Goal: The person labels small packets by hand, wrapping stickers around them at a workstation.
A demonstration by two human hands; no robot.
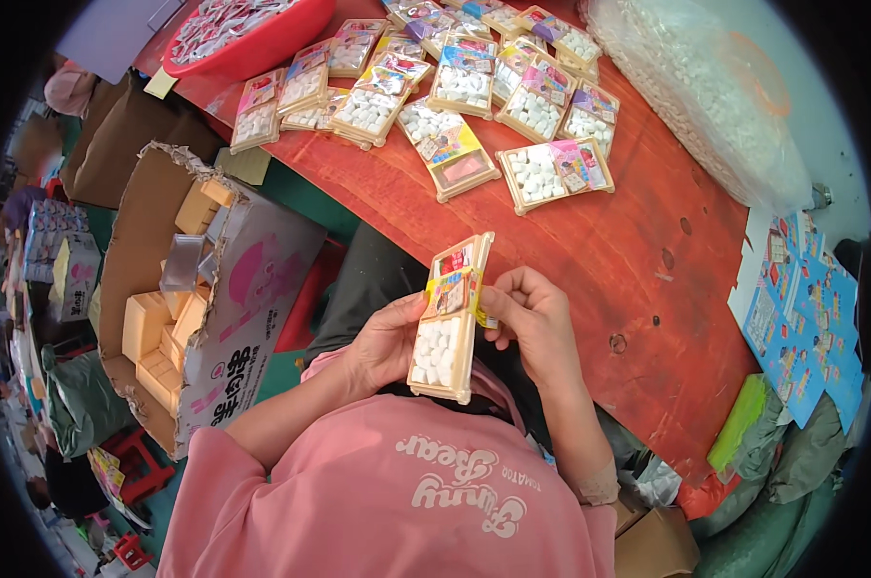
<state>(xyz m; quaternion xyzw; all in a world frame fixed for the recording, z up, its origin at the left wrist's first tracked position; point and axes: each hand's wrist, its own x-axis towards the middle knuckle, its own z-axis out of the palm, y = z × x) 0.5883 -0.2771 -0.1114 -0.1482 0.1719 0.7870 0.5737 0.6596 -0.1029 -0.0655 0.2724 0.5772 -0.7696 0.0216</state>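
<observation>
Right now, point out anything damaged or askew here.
The cardboard box beside the table is torn: its top edge is ragged and one flap sags. The finished trays lie overlapping and skewed, not stacked. The tray in both hands looks intact.

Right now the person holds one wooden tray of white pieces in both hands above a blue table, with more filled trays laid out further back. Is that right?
Not quite: the table is red-brown, not blue, as the head view shows. The rest holds: the left hand and the right hand hold one wooden tray of white pieces, and more filled trays lie further back.
</observation>
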